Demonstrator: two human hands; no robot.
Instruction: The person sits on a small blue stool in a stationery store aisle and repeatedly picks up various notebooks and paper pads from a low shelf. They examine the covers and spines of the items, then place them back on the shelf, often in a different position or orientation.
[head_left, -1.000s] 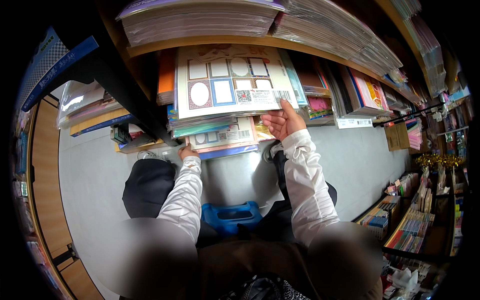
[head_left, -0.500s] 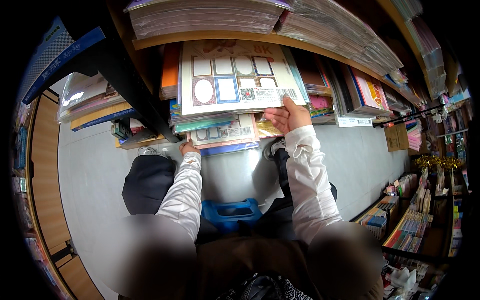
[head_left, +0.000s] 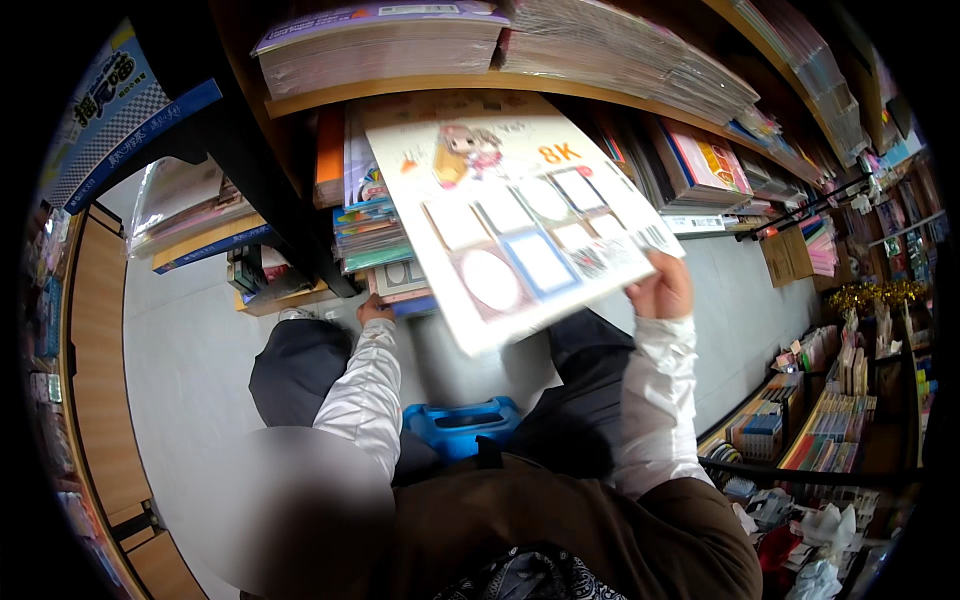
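Note:
A large white paper pack (head_left: 520,215), printed with cartoon children and ornate frames, sticks out of the shelf at a slant, its near corner hanging over the floor. My right hand (head_left: 662,288) is closed on its near right corner, fingers partly hidden beneath. Lower down on the left, my left hand (head_left: 375,310) is closed at the left edge of a smaller paper pack (head_left: 398,281) with similar frames. Most of that smaller pack is covered by the big one. Colourful plastic-wrapped packs (head_left: 368,235) are stacked just above my left hand.
A wooden shelf board (head_left: 400,88) with wrapped stacks (head_left: 380,45) runs overhead. At left stands a black upright (head_left: 285,200). Between my legs is a blue plastic stool (head_left: 462,425) on the grey floor (head_left: 190,400). Lower shelves with books (head_left: 830,430) line the right.
My right hand has taken hold of the large paper pack and pulled it out toward me and rightward, tilting it. My left hand stays at the smaller pack's edge.

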